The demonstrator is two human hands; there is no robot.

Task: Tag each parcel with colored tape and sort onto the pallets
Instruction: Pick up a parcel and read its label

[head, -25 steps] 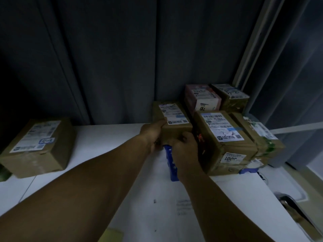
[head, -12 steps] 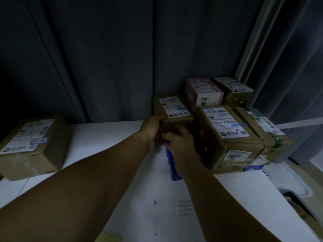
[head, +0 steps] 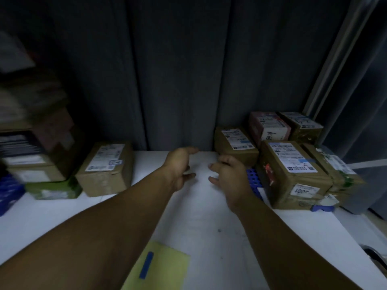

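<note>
1. The white table (head: 199, 216) carries everything. The blue pallet (head: 254, 185) is my reference, and from its load I judge the sorting partly done, not finished
2. A cluster of five parcels sits on and around the blue pallet. A large brown parcel (head: 293, 176) at the near end has a blue stripe across its label. A parcel with green tape (head: 335, 170) touches its right side, a small brown parcel (head: 235, 143) is at the far end, and a pink parcel (head: 269, 127) and a rear brown parcel (head: 301, 126) stand behind
3. Well left of the pallet, a blurred stack of boxes (head: 35, 155) rests on a flat green thing (head: 54, 188); I cannot tell whether that is a box or a pallet. A blue shape (head: 8, 191) beyond it may be a second pallet
4. A lone brown parcel (head: 106, 168) lies just beside that stack, well apart from the pallet. No coloured tape shows on it, so it probably still needs tagging and sorting
5. A yellow sheet (head: 159, 266) lies nearer the person than the pallet
6. The left hand (head: 180, 166) and right hand (head: 228, 176) hover just left of the pallet, palms facing, fingers loosely spread, holding nothing. The right hand overlaps the pallet's edge
7. A strip of blue tape (head: 146, 264) is stuck on the sheet, ready for the next tag
</note>
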